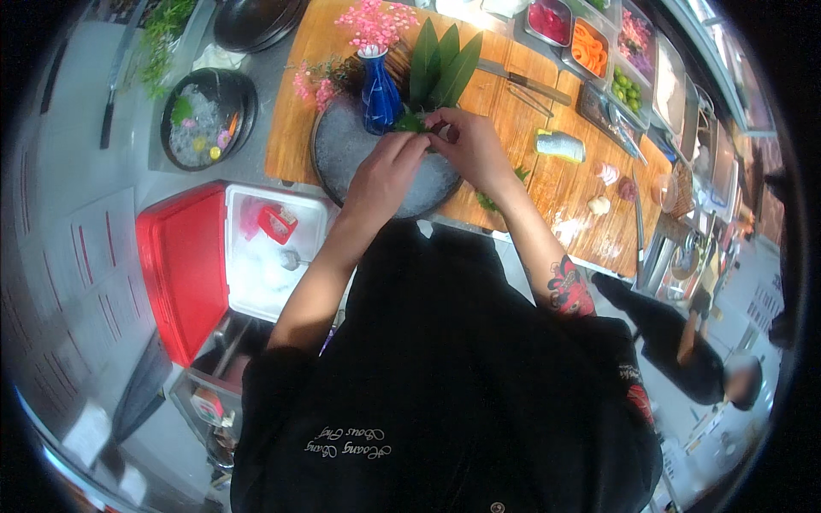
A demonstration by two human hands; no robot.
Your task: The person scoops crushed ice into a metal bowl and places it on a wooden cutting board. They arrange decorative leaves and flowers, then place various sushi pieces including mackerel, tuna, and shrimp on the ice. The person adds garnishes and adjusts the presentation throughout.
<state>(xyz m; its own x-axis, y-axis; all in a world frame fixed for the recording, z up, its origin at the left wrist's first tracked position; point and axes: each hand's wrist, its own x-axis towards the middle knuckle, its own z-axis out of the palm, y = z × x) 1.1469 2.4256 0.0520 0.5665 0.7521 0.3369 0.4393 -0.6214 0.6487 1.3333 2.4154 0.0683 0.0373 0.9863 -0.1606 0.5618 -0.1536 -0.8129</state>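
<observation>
A dark round plate (315, 154) filled with crushed ice (428, 190) rests at the near edge of the wooden board. On its far side stand a blue vase (379, 96) with pink flowers (376, 24) and three long green leaves (445, 68) fanned upright. Over the plate, my left hand (385, 175) and my right hand (472, 147) meet with pinched fingers. Between them is a small green leaf (410, 124), just right of the vase's foot. My fingers partly hide the leaf and whatever lies under it.
On the board (505, 171) lie a knife (543, 88) and a silvery fish piece (560, 146). Garnish trays (588, 47) line the far right. Stacked bowls with ice (205, 120) stand left; below them is an open red-lidded cooler (180, 265). A co-worker (701, 363) is at far right.
</observation>
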